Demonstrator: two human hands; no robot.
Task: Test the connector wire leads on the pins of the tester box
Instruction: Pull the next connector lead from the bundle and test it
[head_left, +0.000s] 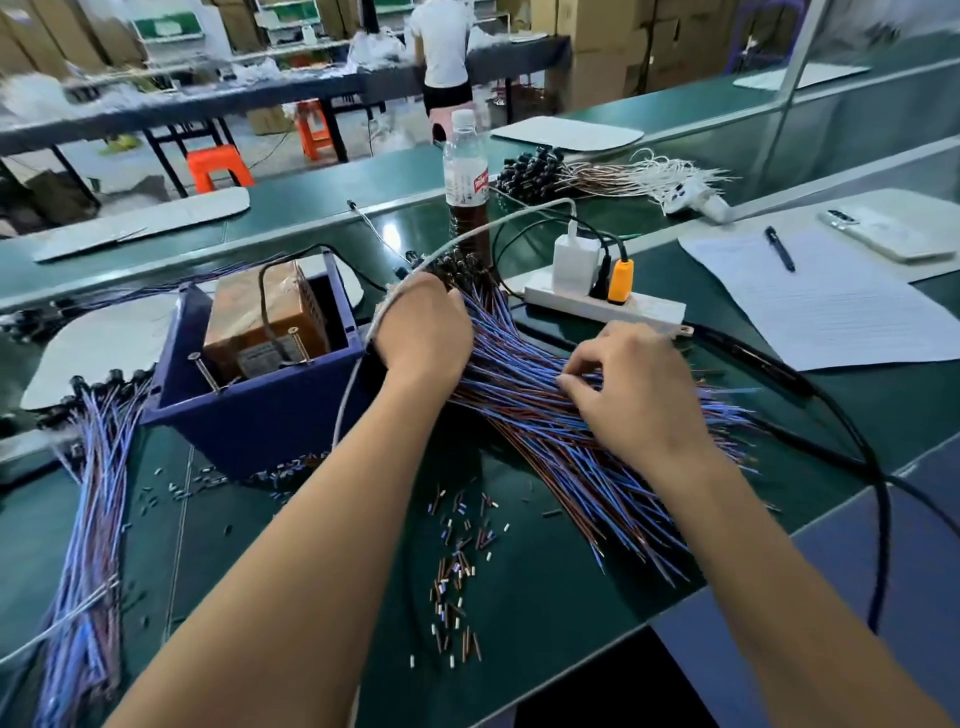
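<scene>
A thick bundle of blue and brown wire leads (550, 441) fans across the green bench, its black connectors bunched at the far end (462, 267). My left hand (423, 332) lies over the bundle near the connectors, fingers curled down onto the wires. My right hand (634, 387) pinches a few leads in the middle of the bundle between thumb and fingertips. The tester box (260, 374), a dark blue open box with a brown transformer and two upright metal pins (298, 345) inside, stands left of my left hand.
A second pile of blue and brown leads (93, 519) lies at the left edge. Cut insulation bits (457, 561) litter the bench. A white power strip (608, 304) with plugs, a drink bottle (466, 176), paper with a pen (779, 249), and black cables (852, 447) sit right.
</scene>
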